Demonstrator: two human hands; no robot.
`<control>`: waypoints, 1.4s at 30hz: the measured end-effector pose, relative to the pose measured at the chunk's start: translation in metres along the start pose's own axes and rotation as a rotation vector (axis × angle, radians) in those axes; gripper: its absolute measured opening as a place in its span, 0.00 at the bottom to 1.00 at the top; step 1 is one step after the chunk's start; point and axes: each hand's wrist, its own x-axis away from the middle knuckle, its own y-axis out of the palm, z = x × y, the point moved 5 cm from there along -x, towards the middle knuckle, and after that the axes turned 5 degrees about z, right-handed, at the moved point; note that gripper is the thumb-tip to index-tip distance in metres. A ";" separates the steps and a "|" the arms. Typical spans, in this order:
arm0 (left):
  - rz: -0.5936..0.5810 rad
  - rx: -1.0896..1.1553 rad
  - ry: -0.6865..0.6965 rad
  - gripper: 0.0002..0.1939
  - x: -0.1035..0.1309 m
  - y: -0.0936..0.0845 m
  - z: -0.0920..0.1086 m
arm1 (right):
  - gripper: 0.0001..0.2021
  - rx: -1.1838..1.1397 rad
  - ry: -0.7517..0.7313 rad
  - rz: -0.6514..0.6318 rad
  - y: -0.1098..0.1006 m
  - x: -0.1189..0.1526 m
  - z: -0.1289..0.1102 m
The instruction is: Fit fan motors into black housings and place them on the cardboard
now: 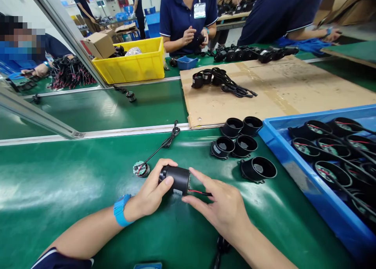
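My left hand (pixel 154 190) wraps round a black cylindrical housing (pixel 178 179) with a small pale label, held tilted above the green tabletop. My right hand (pixel 225 204) spans the housing's right end, its thumb and forefinger at opposite sides of the rim. A red and black cable (pixel 201 192) runs out of that end under my right palm; what is inside is mostly hidden. Just left of my left hand lies a round motor part with a green circuit board (pixel 141 168), its coiled black cable (pixel 170 139) stretching away. Several open black housings (pixel 258 169) stand to the right.
On the right a blue tray (pixel 296 175) holds several housings with boards and cables. Beyond the bench's metal edge lies a cardboard sheet (pixel 282 84) bearing cabled parts. A yellow bin (pixel 132 67) and metal posts (pixel 63 33) stand at the left. A co-worker (pixel 188 22) handles a black part opposite.
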 end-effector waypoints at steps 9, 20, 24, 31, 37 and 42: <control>0.012 -0.083 0.238 0.20 0.005 -0.001 0.006 | 0.26 -0.131 -0.008 -0.030 -0.011 -0.004 -0.006; 0.000 -0.065 0.308 0.21 0.004 0.002 0.003 | 0.18 -0.177 0.041 -0.017 -0.013 -0.005 -0.007; 0.100 -0.128 0.302 0.20 0.004 -0.009 0.000 | 0.18 -0.140 0.044 0.067 -0.024 -0.011 -0.009; -0.035 0.010 0.062 0.30 -0.003 0.004 -0.016 | 0.17 0.093 0.014 0.155 -0.061 -0.016 0.000; -0.095 -0.059 0.071 0.37 -0.019 0.013 -0.037 | 0.16 0.542 -0.226 0.081 -0.070 -0.013 -0.002; -0.144 -0.429 0.106 0.40 -0.027 0.003 -0.042 | 0.18 0.682 -0.253 -0.176 -0.034 -0.014 0.008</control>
